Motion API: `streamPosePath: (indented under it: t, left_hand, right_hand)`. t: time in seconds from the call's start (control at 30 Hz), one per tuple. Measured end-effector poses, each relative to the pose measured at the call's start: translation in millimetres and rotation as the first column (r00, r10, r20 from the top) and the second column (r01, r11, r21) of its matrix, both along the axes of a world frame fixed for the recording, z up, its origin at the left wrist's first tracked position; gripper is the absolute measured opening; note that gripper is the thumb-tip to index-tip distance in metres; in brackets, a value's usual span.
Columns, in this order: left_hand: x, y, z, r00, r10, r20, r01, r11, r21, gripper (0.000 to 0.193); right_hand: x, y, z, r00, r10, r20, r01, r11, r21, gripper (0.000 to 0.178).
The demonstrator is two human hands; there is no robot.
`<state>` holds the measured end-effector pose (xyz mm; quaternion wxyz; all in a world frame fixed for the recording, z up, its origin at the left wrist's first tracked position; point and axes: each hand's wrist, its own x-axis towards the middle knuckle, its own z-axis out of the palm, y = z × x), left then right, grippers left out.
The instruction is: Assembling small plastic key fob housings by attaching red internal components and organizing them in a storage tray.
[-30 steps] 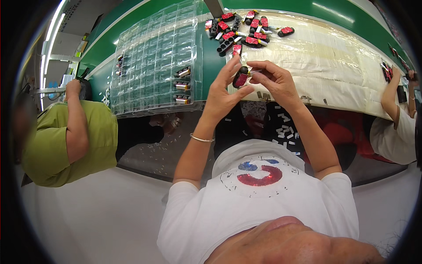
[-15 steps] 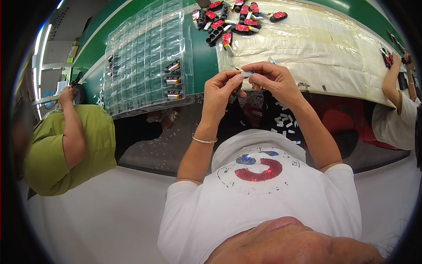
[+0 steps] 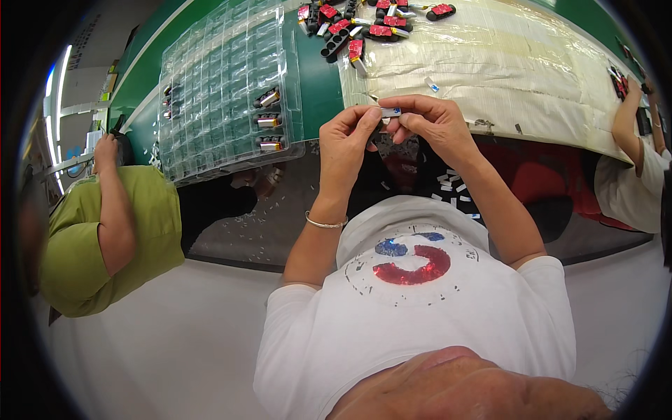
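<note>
- A small white strip with a blue mark sits between both hands, raised just above the near edge of the bench.
- The left hand pinches the strip's left end between thumb and forefinger; the other fingers curl.
- The right hand pinches the right end, fingers bunched.
- The strip looks light, thin and bendy, likely easy to crease; best held by its ends, as here.
- At 12 o'clock from the hands lies a pile of red-and-black parts.
- At 10 o'clock is a clear tray, a few parts in its cells.
- Paper sheeting lies at 1 o'clock.
</note>
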<state>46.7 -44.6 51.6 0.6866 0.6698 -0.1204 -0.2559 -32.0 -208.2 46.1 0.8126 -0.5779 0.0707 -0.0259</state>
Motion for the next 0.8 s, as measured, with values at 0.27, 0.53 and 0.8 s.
streamPosePath:
  t: [0.27,0.53,0.8]
  left_hand:
    - [-3,-5,10,0.995,0.009,0.1,-0.012,1.0,0.025,0.022]
    - [2,-4,4,0.985,0.0,0.171,-0.021,0.992,0.123,0.02]
    - [11,4,6,0.972,-0.219,-0.083,0.223,0.974,0.037,0.021]
  right_hand:
    - [0,-2,-2,0.998,-0.003,-0.066,0.013,0.988,0.155,0.03]
    - [4,3,-1,0.904,-0.064,0.422,0.381,0.564,-0.732,0.017]
    - [6,-8,2,0.966,-0.201,0.161,0.244,0.917,-0.316,0.011]
